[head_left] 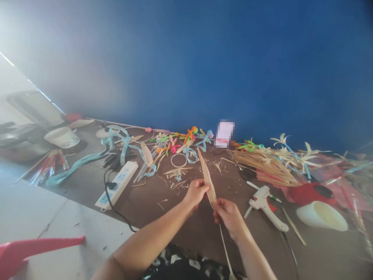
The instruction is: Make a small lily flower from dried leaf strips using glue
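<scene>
A long, pale dried husk leaf (pixel 206 173) stands upright over the table, tapering to a point at its far end. My left hand (pixel 194 193) pinches its left edge about halfway down between thumb and fingers. Lower on the leaf, my right hand (pixel 229 216) is closed round its near end. A thin straw-coloured strip (pixel 223 245) trails from below my right hand toward my lap. Dry scraps (pixel 178 182) lie on the table beyond my left hand. To the right of my right hand rests a white glue gun (pixel 264 204) with its cable.
A white power strip (pixel 118 186) with a black plug lies left on the brown table (pixel 163 237). Light-blue ribbon (pixel 87 158), a tape ring (pixel 178 160) and colourful pipe-cleaner figures (pixel 190 134) are farther back. Bundled straw (pixel 265 165), husk flowers (pixel 309 155) and a white cup (pixel 322 216) are right.
</scene>
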### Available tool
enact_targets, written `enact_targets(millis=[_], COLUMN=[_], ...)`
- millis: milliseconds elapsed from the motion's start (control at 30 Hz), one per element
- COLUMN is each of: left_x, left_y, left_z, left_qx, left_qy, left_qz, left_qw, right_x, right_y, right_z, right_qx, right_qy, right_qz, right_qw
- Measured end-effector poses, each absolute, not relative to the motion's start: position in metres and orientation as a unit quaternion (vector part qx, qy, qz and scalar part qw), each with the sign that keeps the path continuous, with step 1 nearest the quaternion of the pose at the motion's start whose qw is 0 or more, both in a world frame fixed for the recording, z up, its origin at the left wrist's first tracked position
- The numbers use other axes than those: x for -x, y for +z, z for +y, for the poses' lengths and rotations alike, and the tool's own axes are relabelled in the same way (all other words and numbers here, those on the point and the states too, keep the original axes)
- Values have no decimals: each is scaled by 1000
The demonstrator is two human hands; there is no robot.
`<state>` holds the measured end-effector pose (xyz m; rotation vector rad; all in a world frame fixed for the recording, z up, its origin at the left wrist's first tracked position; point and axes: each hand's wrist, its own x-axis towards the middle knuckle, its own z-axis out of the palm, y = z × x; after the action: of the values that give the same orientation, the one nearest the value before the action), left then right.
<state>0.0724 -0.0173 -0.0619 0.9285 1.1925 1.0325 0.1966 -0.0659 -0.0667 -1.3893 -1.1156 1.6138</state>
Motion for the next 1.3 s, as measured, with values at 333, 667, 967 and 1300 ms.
enact_targets(millis=[333,667,967,1300], left_x=[-88,-93,-66,-92], left_y=[-63,-60,-40,-46], left_z=[-11,-11,13,-19], left_qx=[-333,-316,-326,-336], left_qy=[539,571,649,628], left_qz=[581,570,523,505], left_qw=[511,499,447,488], right_x=[-169,-169,-195,-183], right_y=[-58,-57,-55,-56], right_z=[-77,-86,-96,-72], right_qx=[561,563,508,580], right_qy=[581,570,636,529], right_qz=[-440,-421,-331,-449], right_qw=[393,425,477,427])
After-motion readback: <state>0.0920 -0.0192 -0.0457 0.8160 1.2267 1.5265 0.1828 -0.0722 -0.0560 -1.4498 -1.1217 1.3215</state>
